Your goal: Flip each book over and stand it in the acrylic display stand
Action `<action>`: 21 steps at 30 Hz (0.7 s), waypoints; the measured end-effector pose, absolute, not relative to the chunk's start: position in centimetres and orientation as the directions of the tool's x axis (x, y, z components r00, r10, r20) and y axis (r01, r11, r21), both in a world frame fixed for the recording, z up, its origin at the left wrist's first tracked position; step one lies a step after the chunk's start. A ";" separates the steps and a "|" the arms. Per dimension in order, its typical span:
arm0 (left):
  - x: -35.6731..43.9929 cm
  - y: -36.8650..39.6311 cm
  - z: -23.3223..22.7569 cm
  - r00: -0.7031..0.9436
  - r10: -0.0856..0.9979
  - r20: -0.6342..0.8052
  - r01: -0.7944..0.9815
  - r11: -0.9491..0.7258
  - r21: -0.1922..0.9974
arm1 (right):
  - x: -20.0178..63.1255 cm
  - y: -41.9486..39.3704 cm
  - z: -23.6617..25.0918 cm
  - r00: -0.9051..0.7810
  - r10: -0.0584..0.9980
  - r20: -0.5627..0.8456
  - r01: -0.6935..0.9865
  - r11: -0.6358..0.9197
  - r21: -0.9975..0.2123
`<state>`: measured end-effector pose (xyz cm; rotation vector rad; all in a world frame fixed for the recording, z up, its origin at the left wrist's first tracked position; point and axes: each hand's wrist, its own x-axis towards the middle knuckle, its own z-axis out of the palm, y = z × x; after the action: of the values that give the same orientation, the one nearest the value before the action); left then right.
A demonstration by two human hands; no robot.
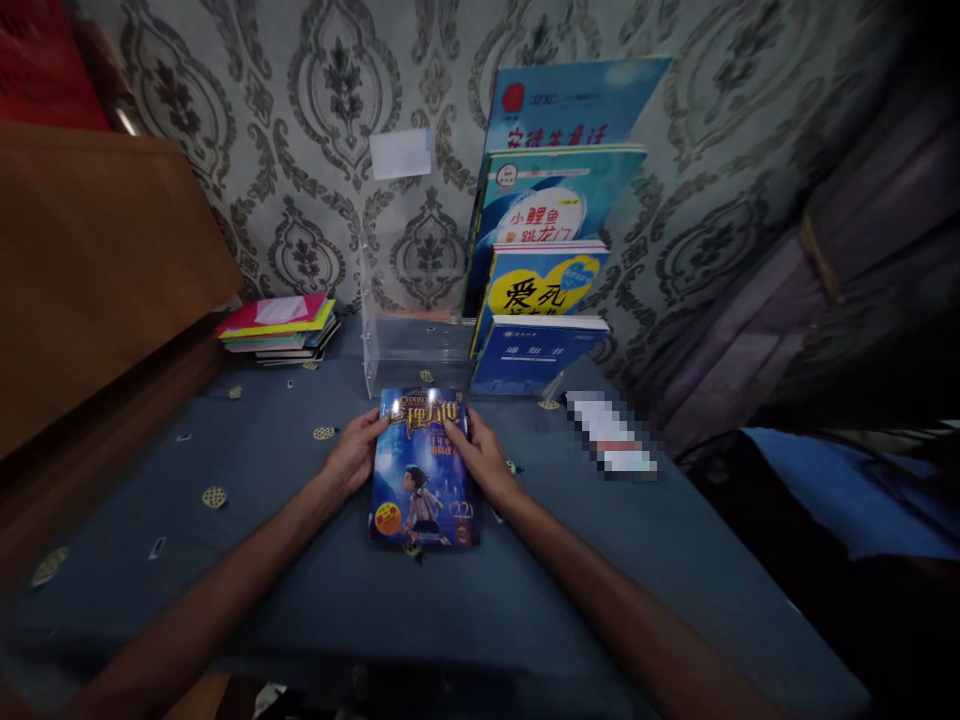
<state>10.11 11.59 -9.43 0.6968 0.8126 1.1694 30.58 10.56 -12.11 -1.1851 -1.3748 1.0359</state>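
A blue book [421, 480] with gold title lettering and a cartoon figure on its cover is held between both hands, cover facing up. My left hand [355, 448] grips its left edge, thumb on the front. On the opposite edge, my right hand [480, 455] is closed the same way, with the thumb over the cover. The fingers behind the book are hidden. Just beyond its top edge stands a clear acrylic rack [367, 340]. Upright in the rack's right part are several books, among them a dark blue one [536, 355] in front and a yellow-and-blue one [551, 283] behind it.
A stack of books and papers [281, 325] lies at the back left of the cloth-covered table [262, 540]. To the right is a pixelated item [611, 435]. Patterned wallpaper [337, 90] rises behind, a wooden panel [105, 270] at left, a curtain [795, 300] at right.
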 end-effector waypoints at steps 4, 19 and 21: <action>9.8 11.5 -8.8 0.135 0.974 -0.180 -0.499 0.224 0.837 | 30.5 10.3 -10.5 -0.172 0.985 0.021 -0.221 -0.018 -0.975; 6.1 8.3 -0.7 0.482 0.621 0.618 0.086 -0.735 0.672 | 35.7 7.2 -3.9 -0.305 0.664 0.682 0.344 0.745 -0.572; 5.3 7.2 -2.3 0.634 0.521 0.572 0.155 -0.810 0.566 | 36.3 6.6 -6.0 -0.434 0.585 0.685 0.367 0.809 -0.458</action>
<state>5.26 7.17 -2.32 2.3857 0.5310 1.0439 36.33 6.63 -5.97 -0.7024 -2.0722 0.2992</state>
